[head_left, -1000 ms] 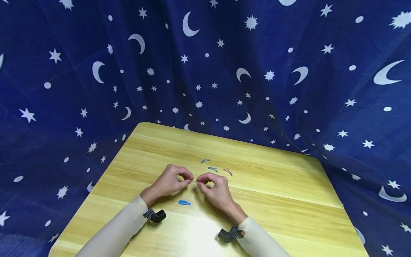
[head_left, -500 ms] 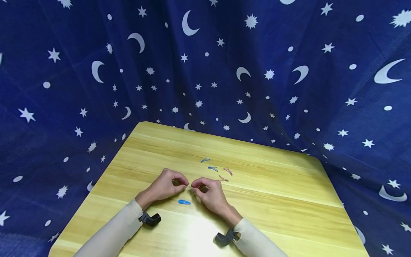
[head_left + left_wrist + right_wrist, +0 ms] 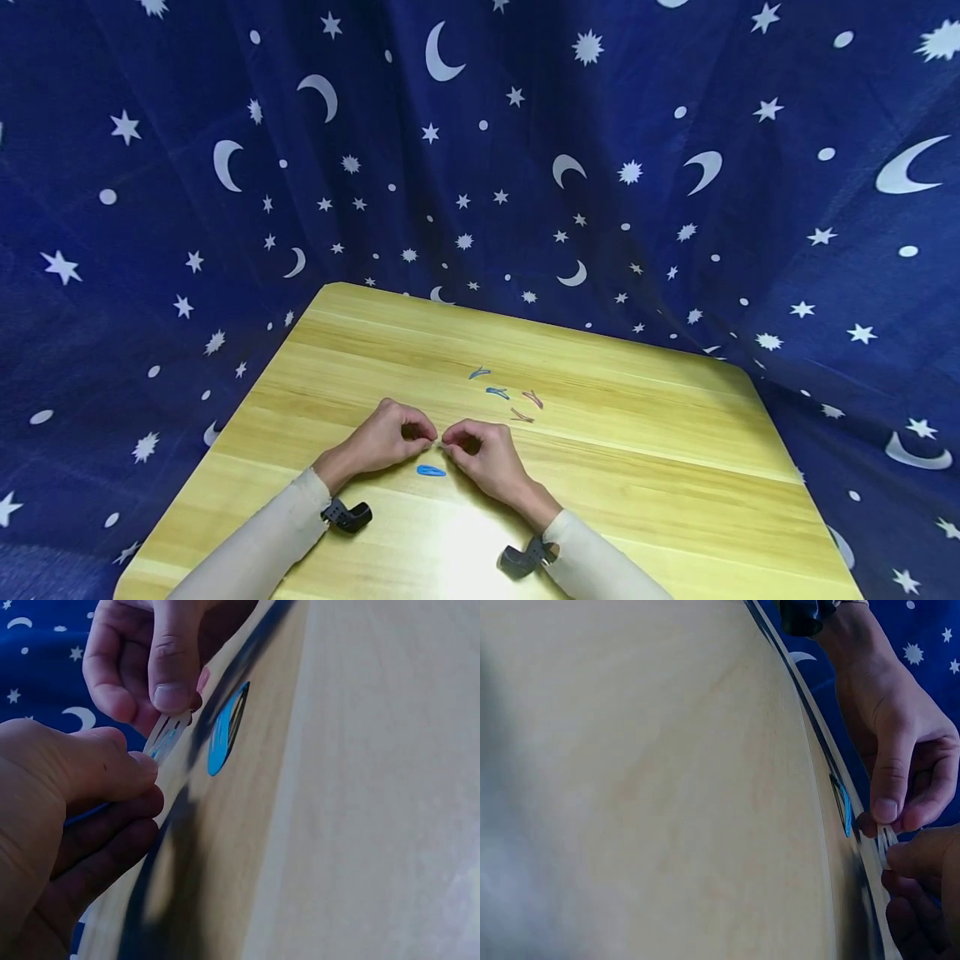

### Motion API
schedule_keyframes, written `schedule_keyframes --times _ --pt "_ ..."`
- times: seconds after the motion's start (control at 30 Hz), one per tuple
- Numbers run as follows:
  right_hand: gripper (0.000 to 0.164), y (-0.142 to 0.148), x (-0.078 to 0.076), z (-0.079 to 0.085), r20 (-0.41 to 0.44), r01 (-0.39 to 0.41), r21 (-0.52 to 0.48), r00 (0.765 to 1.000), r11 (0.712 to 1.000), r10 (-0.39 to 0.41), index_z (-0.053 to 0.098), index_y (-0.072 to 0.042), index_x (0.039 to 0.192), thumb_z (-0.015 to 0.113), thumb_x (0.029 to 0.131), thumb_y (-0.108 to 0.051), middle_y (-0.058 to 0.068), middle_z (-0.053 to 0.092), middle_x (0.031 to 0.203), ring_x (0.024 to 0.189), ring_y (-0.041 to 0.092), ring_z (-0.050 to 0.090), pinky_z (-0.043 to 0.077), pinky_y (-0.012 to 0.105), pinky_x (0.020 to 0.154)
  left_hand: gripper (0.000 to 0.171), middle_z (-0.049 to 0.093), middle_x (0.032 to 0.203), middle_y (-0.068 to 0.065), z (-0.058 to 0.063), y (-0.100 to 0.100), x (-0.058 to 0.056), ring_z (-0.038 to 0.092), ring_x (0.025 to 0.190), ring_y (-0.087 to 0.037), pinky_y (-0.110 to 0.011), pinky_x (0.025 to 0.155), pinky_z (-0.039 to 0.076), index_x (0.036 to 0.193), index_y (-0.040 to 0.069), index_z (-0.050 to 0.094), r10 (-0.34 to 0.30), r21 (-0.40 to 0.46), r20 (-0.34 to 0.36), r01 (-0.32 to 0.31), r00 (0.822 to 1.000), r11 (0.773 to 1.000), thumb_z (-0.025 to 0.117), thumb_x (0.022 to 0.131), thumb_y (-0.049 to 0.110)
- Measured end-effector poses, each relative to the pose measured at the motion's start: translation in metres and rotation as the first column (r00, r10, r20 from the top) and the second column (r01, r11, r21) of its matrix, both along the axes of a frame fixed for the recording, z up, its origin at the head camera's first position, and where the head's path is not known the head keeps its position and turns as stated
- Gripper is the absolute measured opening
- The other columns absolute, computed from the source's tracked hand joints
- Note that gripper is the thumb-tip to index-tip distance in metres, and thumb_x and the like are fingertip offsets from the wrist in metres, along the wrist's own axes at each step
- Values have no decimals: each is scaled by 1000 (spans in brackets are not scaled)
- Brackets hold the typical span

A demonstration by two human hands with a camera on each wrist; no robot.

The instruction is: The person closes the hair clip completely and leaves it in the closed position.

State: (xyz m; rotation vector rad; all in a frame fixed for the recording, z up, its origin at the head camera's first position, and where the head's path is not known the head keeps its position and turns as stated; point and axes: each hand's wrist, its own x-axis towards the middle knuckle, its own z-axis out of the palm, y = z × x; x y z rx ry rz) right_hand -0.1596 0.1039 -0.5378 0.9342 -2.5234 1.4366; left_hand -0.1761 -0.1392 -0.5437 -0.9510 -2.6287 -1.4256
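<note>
A pale, whitish snap hair clip is held in the air between both hands. At one end my left hand pinches it with thumb and fingertips. The other end is pinched by my right hand, whose thumb lies along the clip in the left wrist view. Fingertips hide both ends of it, and in the head view it is barely visible. Just below the hands, on the wooden table, lies a blue snap hair clip, touched by neither hand.
Beyond the hands lie two blue hair clips, one farther back and one nearer. To their right are two reddish clips, an upper one and a lower one. A dark blue curtain hangs behind the table.
Both hands have moved slightly left and nearer to me with the pale clip between them. The lower reddish clip, mostly covered by the right hand before, is now in view.
</note>
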Motion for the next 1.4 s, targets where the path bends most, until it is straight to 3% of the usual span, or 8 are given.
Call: schedule_keyframes --times 0.27,0.63,1.07,1.4 --pt "14 -2 -1 0 20 -22 20 1000 1000 21 82 -7 100 82 92 5 1 83 94 81 7 74 66 29 73 19 82 92 14 1 -1 1 74 85 1 -24 77 63 94 19 85 7 -50 -62 -10 998 999 87 90 1" --pt "12 -1 0 -3 54 -34 45 998 998 32 82 -7 101 82 93 2 5 83 94 79 11 72 64 28 71 19 83 94 10 -4 -1 2 74 87 0 -23 77 63 95 17 85 -34 -85 -164 20 986 996 86 90 -1" --pt "13 -1 1 -7 44 -39 14 998 999 38 82 -7 99 85 91 2 1 82 92 80 9 75 65 25 73 16 84 100 7 -3 -3 5 76 94 -4 -26 83 65 101 18 85 -39 -106 -128 25 991 994 86 93 4" --pt "11 1 1 -5 53 -43 12 998 999 42 81 -5 100 85 91 1 6 83 92 82 10 76 66 27 75 13 84 101 8 1 -3 4 76 95 -3 -28 86 65 102 17 85 -15 -107 -91 6 996 994 86 94 7"
